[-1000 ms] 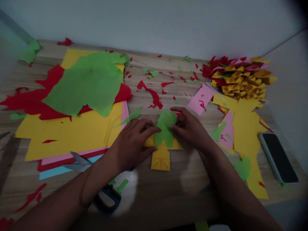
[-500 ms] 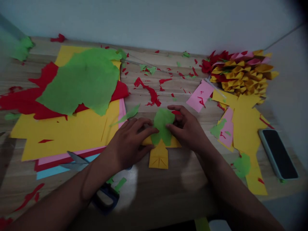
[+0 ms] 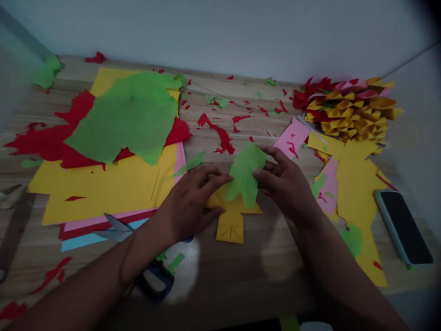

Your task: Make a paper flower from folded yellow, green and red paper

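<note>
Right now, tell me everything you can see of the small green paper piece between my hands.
The small green paper piece looks thin and soft, with a rounded top and a notch splitting its lower end into two lobes. Tilted slightly, it hides part of the folded yellow paper. The right hand pinches its right edge; the left hand has a fingertip at its left edge, but whether it presses there is unclear.

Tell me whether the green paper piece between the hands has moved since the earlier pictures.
Yes: the green paper piece has shifted right and slightly upward in the view, judged against the long torn red scrap beyond it.
</note>
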Demonstrator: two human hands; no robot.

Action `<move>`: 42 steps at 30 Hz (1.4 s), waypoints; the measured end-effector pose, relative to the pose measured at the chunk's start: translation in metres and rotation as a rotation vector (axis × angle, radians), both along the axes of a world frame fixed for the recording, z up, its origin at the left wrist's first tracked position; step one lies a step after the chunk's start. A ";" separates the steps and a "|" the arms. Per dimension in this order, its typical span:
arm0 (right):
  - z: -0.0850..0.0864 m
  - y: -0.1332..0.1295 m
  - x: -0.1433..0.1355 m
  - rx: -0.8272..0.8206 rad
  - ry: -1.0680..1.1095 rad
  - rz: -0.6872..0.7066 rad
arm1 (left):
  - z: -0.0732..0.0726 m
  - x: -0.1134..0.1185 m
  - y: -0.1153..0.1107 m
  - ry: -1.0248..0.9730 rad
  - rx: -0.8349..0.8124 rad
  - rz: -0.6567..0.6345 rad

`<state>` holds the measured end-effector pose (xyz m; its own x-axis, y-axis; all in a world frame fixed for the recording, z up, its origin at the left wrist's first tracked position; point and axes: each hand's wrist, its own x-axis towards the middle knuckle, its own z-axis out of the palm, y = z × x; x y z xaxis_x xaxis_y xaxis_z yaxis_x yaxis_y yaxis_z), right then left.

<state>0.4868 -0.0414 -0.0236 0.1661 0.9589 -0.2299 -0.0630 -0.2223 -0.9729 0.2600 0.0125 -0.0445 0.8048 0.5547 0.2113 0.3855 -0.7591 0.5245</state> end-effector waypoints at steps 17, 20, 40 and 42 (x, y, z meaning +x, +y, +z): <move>-0.024 -0.005 -0.003 0.044 -0.415 0.157 | 0.000 -0.002 -0.002 0.024 0.024 -0.001; -0.024 -0.004 -0.003 0.050 -0.426 0.150 | 0.001 -0.002 -0.001 0.028 0.024 -0.019; -0.023 -0.002 -0.006 0.018 -0.588 0.121 | 0.003 -0.002 -0.002 0.106 0.052 -0.059; -0.018 -0.001 -0.007 0.009 -0.692 0.095 | 0.005 -0.003 -0.002 0.134 0.082 -0.094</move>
<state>0.4798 -0.0429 -0.0412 0.1869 0.9779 -0.0935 0.5913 -0.1880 -0.7842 0.2573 0.0105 -0.0398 0.8766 0.4606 0.1397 0.3729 -0.8334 0.4080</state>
